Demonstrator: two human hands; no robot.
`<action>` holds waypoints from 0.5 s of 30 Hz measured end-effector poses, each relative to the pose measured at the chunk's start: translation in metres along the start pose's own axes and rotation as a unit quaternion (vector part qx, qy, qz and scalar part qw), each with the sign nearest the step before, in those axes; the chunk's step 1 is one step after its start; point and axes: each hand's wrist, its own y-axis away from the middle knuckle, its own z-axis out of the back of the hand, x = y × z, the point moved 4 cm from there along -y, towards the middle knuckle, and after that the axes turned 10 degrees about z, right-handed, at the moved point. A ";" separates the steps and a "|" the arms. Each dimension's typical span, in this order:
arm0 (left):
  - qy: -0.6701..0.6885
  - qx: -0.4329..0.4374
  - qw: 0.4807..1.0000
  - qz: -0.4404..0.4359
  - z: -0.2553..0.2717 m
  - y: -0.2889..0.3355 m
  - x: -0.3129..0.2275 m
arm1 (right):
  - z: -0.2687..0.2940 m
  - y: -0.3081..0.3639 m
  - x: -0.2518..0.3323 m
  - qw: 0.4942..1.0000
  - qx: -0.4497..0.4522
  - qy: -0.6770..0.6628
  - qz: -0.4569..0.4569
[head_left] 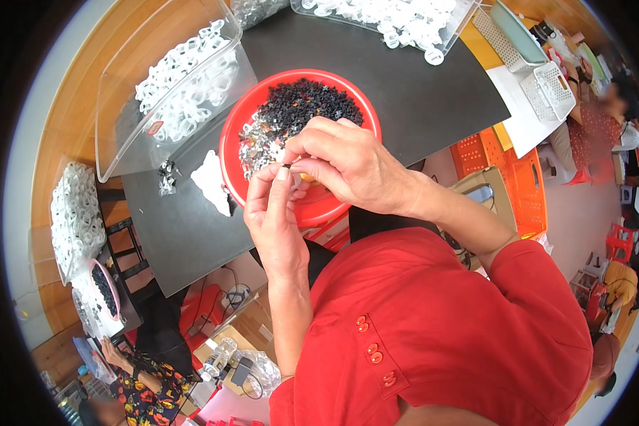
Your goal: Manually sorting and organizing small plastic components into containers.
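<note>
Over the near part of a red basin (pixel 228 145), my two hands meet at the fingertips. My left hand (pixel 275 231) is closed, thumb and fingers pinching a tiny black part (pixel 286 165) whose exact kind is too small to make out. My right hand (pixel 355 170) comes in from the right, also in a pinch at that same part. Inside the basin, a heap of small black pieces (pixel 309 103) fills the far side. Small clear and silvery pieces (pixel 257 145) lie at its left, partly hidden by my hands.
A clear bin of white ring-shaped parts (pixel 184 89) stands left on the dark table (pixel 447 85); another white-filled tray (pixel 397 18) is at the back. A crumpled white sheet (pixel 211 183) lies beside the basin. An orange crate (pixel 525 184) stands right. Other people sit lower left and far right.
</note>
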 end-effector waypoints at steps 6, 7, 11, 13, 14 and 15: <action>-0.162 0.040 0.985 -0.038 0.004 0.003 -0.010 | 0.012 -0.011 -0.004 0.994 0.067 -0.086 0.028; -0.162 0.039 0.985 -0.038 0.004 0.003 -0.010 | 0.014 -0.013 -0.005 0.992 0.086 -0.092 0.026; -0.107 0.051 0.993 -0.023 0.004 0.003 -0.008 | 0.013 -0.014 -0.006 0.991 0.100 -0.080 0.029; -0.083 0.051 0.995 -0.016 0.003 0.004 -0.008 | 0.010 -0.010 -0.004 0.994 0.079 -0.076 0.000; -0.052 0.047 0.998 0.002 0.002 0.005 -0.007 | 0.008 -0.007 -0.003 0.994 0.079 -0.077 0.000; -0.021 0.044 0.999 0.020 0.001 0.005 -0.006 | 0.008 -0.006 0.000 0.997 0.063 -0.036 0.018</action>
